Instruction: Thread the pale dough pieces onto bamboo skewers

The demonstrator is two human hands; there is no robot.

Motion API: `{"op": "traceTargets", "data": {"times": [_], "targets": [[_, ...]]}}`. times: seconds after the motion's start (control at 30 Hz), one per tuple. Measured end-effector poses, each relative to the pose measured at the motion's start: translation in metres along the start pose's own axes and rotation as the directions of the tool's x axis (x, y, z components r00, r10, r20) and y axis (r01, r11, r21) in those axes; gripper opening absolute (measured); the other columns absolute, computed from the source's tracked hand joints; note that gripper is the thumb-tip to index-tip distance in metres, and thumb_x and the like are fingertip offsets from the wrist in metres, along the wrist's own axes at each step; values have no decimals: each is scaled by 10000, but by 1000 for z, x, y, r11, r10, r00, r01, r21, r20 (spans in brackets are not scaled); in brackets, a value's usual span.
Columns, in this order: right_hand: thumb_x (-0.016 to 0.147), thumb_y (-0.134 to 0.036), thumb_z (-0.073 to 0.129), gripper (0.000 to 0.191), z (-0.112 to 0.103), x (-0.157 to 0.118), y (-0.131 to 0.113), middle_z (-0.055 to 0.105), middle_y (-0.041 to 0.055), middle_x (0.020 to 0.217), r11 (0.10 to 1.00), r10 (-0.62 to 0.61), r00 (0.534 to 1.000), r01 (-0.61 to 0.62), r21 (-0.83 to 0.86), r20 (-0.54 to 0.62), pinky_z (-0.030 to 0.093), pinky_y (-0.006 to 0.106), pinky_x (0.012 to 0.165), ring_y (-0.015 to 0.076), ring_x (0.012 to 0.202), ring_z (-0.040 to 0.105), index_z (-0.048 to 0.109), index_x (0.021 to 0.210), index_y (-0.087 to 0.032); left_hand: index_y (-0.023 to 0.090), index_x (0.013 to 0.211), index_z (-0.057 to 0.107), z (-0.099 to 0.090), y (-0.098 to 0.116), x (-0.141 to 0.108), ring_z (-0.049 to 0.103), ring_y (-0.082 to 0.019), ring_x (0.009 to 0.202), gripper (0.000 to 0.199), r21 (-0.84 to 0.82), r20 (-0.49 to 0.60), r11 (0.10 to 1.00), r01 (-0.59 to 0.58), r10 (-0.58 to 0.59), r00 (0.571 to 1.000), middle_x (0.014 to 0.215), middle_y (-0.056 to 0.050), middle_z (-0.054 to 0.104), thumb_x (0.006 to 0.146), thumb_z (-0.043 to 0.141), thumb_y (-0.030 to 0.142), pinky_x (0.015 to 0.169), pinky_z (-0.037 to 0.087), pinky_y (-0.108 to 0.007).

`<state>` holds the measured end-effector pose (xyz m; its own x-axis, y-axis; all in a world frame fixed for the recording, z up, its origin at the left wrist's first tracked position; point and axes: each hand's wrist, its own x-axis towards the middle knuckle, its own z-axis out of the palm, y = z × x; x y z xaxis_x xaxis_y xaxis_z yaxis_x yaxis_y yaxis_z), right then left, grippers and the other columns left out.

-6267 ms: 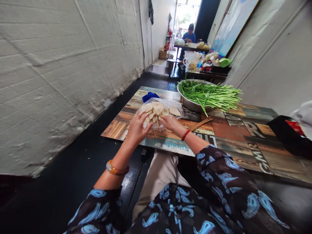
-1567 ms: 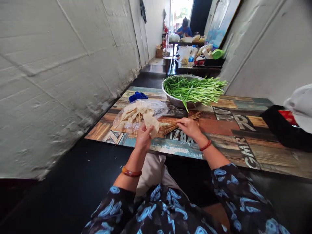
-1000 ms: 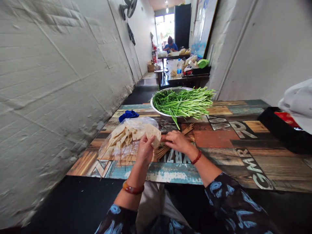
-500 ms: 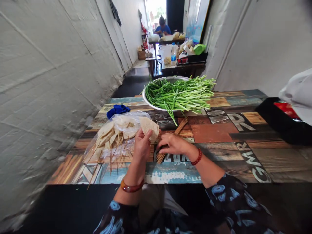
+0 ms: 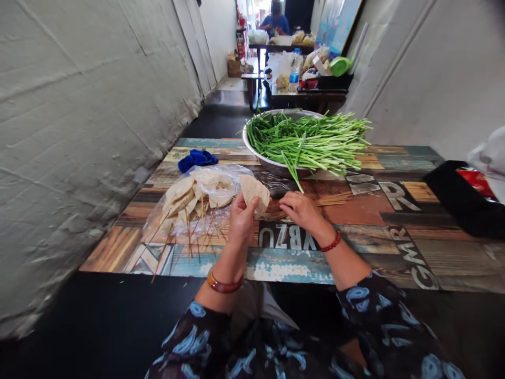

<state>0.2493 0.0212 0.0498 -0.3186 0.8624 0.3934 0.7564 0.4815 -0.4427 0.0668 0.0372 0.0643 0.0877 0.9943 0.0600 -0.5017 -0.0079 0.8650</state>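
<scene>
My left hand (image 5: 241,217) is closed on a thin, pale beige folded sheet of food (image 5: 255,193), thumb in front, held up above the table. Whether it is tofu skin or flatbread I cannot tell. Just to the right, my right hand (image 5: 303,211) has its fingers curled and pinched over a bundle of thin wooden skewers (image 5: 335,198) lying on the table. Its fingertips partly cover the bundle's near end. To the left, more folded beige sheets (image 5: 179,199) lie heaped on a clear plastic bag (image 5: 231,172), several with skewers sticking out towards me.
A metal bowl (image 5: 263,160) heaped with long green stalks (image 5: 315,141) stands behind my hands. A blue cloth (image 5: 197,159) lies at the back left. On the right is a black container (image 5: 460,195) with a white bag. Farther off, a person (image 5: 276,23) sits behind cluttered tables.
The skewer bundle has turned from slanting to nearly crosswise and lies farther back, with my right hand at its end. My left hand still holds the sheet. The camera view has shifted.
</scene>
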Motion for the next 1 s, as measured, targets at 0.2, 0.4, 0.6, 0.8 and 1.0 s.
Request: {"op": "traceTargets", "data": {"times": [0.2,0.4,0.6,0.8,1.0], "targets": [[920,-181,532,196,1,-1,-3,687,63,920,995,76,987,-65,80,-143,468,326,812,199,865,626,726,904,-205,186,943,677,3,3,-2,673,-186,760,395,-46,-10,997,61,-62,998,905,-41,723,615,830,344,756,541,-318],[934,-207,540,169,-5,0,-10,681,68,883,991,85,982,-101,-87,-171,419,350,840,223,884,609,699,876,-204,173,927,670,2,3,-3,675,-182,742,361,-47,38,992,119,-117,992,914,-48,725,627,817,311,745,530,-318],[919,-155,496,127,8,1,-6,614,60,851,996,79,980,-73,43,-185,432,308,737,199,786,569,607,867,-190,165,933,684,0,-2,-3,669,-179,785,353,-29,94,985,167,-164,982,910,-50,728,636,816,303,743,503,-285],[852,-101,498,133,15,3,-6,609,51,821,990,71,978,-44,137,-196,451,309,738,199,788,576,590,844,-196,151,927,708,-2,-4,-4,655,-178,777,368,9,156,979,202,-201,967,895,-57,732,621,831,314,737,489,-276],[820,-115,510,220,14,0,1,649,35,864,952,153,979,-109,287,-134,506,307,736,174,779,628,585,1009,-199,150,931,715,-2,-5,-3,638,-164,733,378,5,120,981,195,-195,973,872,-53,729,607,840,300,692,478,-261]]}}
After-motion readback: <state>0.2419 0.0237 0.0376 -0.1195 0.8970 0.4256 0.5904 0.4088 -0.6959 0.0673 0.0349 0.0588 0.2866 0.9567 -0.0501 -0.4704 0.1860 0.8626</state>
